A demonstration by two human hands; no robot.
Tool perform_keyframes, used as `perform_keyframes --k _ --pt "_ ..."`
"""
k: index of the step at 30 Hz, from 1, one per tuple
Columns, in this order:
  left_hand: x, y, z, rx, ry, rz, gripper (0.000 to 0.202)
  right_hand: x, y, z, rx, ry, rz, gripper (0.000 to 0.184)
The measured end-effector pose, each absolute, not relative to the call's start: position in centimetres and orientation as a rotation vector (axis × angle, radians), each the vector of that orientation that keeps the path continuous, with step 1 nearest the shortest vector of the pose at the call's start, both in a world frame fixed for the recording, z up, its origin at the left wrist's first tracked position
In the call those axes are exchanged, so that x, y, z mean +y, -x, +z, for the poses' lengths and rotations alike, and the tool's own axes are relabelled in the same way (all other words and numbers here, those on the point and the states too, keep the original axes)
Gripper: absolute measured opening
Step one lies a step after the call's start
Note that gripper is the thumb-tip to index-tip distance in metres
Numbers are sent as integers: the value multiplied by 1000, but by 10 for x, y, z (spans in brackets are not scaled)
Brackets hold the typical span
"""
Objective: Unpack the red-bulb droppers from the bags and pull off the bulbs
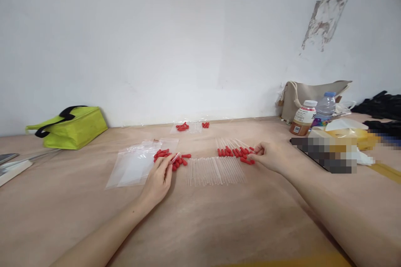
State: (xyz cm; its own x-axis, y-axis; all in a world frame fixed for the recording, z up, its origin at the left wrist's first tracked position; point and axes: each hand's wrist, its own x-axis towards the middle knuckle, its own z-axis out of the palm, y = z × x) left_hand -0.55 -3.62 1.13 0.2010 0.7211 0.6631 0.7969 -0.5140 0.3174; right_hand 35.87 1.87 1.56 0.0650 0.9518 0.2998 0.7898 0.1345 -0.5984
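Observation:
My left hand (160, 177) is closed in a pinch on a thin clear tube (174, 158), just beside a loose pile of red rubber caps (169, 156). A row of bare clear tubes (215, 170) lies side by side in the middle of the table. Behind it sits a row of tubes fitted with red caps (234, 150). My right hand (272, 156) rests at the right end of that row, its fingers curled on a red-capped tube (247, 160).
Clear zip bags (134, 167) lie left of the caps. A far bag with red caps (189, 127) sits by the wall. A lime green bag (70, 127) stands at left. Two bottles (303, 117), a beige tote (308, 94) and clutter fill the right.

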Motion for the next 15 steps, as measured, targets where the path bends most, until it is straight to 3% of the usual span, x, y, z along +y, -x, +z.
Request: perform_keyframes --k 4,15 --pt "-36 3 10 -1480 2401 -1240 19 19 -350 7 -1779 1654 253 25" --pt "-28 -26 9 -1384 2478 -1069 22 21 -346 1 -1916 1555 229 30"
